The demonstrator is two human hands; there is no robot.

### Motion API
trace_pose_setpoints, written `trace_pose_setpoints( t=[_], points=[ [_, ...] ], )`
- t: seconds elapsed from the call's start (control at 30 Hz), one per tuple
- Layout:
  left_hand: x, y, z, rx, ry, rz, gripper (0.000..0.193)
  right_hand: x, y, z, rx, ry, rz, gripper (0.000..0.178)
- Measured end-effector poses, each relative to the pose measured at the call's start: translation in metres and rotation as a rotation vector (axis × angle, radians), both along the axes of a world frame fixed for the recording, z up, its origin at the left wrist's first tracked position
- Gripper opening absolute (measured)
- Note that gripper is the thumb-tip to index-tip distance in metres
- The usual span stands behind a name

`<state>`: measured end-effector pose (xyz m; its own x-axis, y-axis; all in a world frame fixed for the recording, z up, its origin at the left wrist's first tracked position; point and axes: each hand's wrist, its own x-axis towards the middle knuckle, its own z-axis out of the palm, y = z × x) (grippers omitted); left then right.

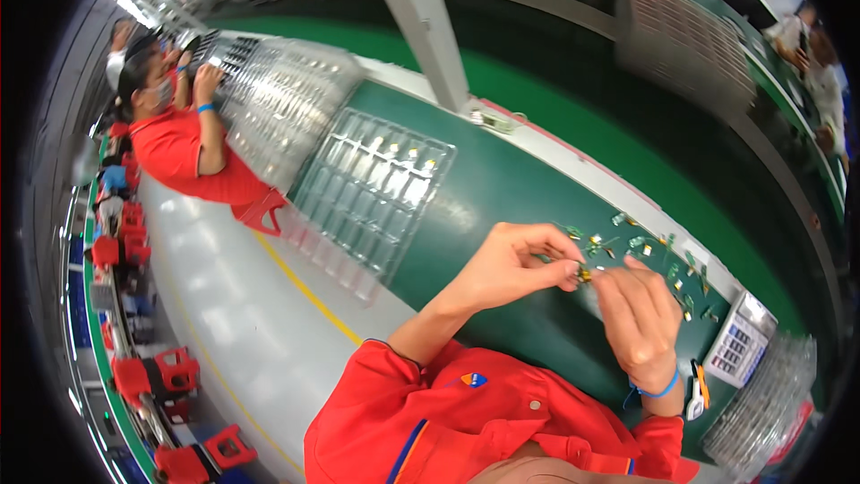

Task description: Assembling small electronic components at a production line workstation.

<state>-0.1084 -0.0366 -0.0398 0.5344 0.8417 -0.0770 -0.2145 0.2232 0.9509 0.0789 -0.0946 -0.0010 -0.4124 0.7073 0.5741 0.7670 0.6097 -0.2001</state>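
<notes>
My left hand (515, 269) is closed, thumb and forefinger pinching a small yellow-and-dark electronic part (585, 275) above the green table (484, 202). Close by on the right, the bent fingers of my right hand (640, 315) come together at the same part; what lies between those fingertips is too small and blurred to make out. A blue band circles the right wrist. Behind both hands, several small green electronic pieces with thin wires (640, 242) lie scattered on the tabletop.
Left of my hands lies a transparent compartment tray (376, 179), partly filled with small parts. On the right are a white box-like device (740, 338), an orange-and-white tool (697, 392) and stacked transparent trays (761, 403). A co-worker (179, 148) stands at far left beside more trays (291, 94). A metal post (421, 22) rises behind.
</notes>
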Motion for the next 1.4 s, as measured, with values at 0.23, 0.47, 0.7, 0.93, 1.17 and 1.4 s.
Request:
trace_pose_setpoints(
  t=[0.23,0.47,0.7,0.93,1.17,1.4],
  points=[
    [-0.005,-0.009,-0.008,-0.041,-0.100,0.002,0.009,-0.010,-0.001,-0.007,0.012,0.089,0.010,0.022],
    [0.003,-0.014,-0.005,0.126,0.045,0.106,0.010,-0.015,0.003,-0.008,-0.148,0.312,-0.059,0.020],
    [0.006,-0.018,-0.008,0.249,0.016,0.253,0.010,-0.007,0.005,-0.015,-0.425,0.631,-0.062,0.012],
    [0.010,-0.018,-0.003,0.275,0.028,0.217,0.011,0.002,0.004,-0.024,-0.587,0.864,-0.049,0.011],
    [0.007,-0.014,0.002,0.401,0.111,0.173,0.013,0.003,0.005,-0.024,-0.702,0.960,-0.025,0.010],
    [0.011,-0.015,-0.008,0.444,0.013,0.200,0.012,0.000,0.004,-0.023,-0.463,0.781,-0.008,0.016]
  ],
)
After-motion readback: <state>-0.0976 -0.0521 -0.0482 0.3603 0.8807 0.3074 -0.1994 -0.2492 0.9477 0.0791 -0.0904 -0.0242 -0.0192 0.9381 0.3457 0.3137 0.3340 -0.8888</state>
